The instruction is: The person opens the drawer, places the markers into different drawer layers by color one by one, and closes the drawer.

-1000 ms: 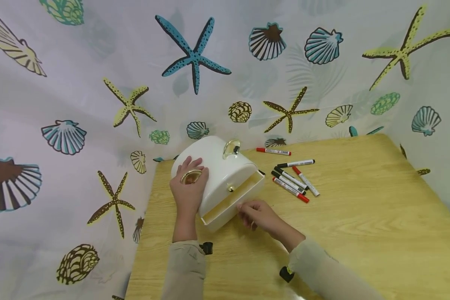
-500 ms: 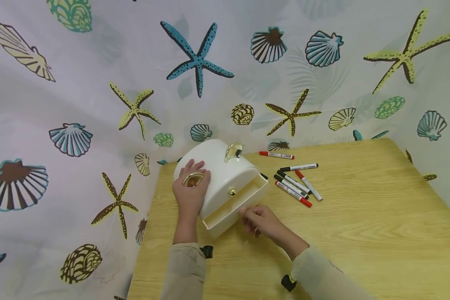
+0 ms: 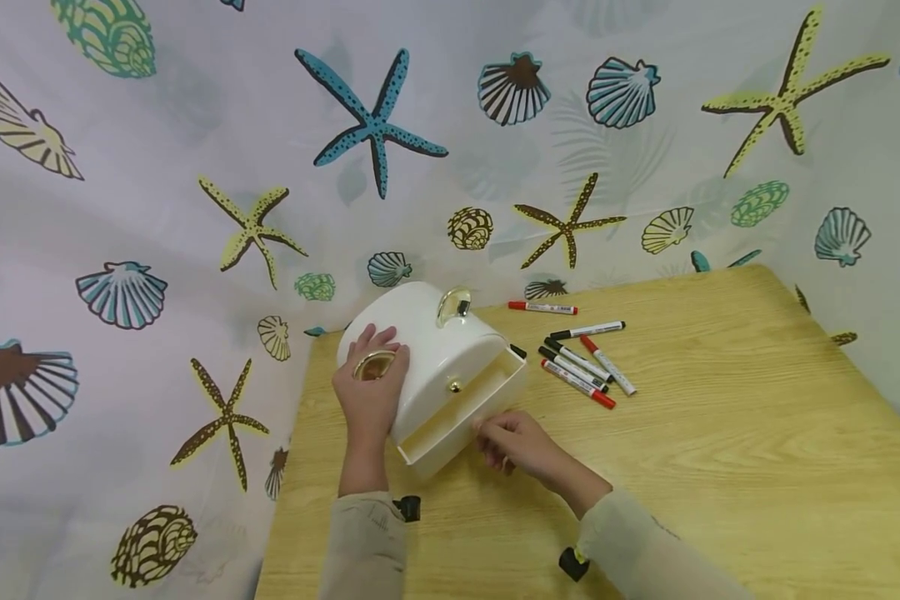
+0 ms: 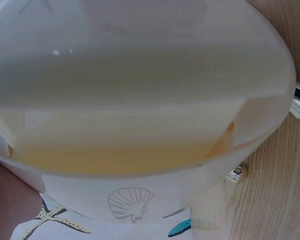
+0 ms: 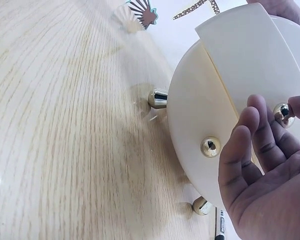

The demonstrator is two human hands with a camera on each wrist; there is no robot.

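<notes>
A white rounded storage box [image 3: 423, 325] with gold fittings sits toward the table's left side. Its lower drawer [image 3: 442, 446] is pulled partly out, and the open inside [image 4: 110, 155] shows in the left wrist view. My left hand [image 3: 367, 383] lies over the box's top, thumb and fingers on either side of a gold loop [image 3: 373, 365]. At the drawer front, my right hand [image 3: 521, 442] pinches the gold drawer knob [image 5: 284, 114] between thumb and forefinger, other fingers loosely curved. Another gold knob [image 3: 455, 386] is on the upper front, untouched.
Several red-capped and black-capped markers [image 3: 576, 372] lie on the wood table [image 3: 720, 417] right of the box; a black cap [image 3: 519, 352] pokes out beside the drawer. A second gold loop [image 3: 453, 307] stands on the box. Shell-printed cloth [image 3: 495, 150] hangs behind.
The drawer has slid slightly farther out toward me, with my right hand following on its knob. My left hand stays on the box. The head view has shifted a little.
</notes>
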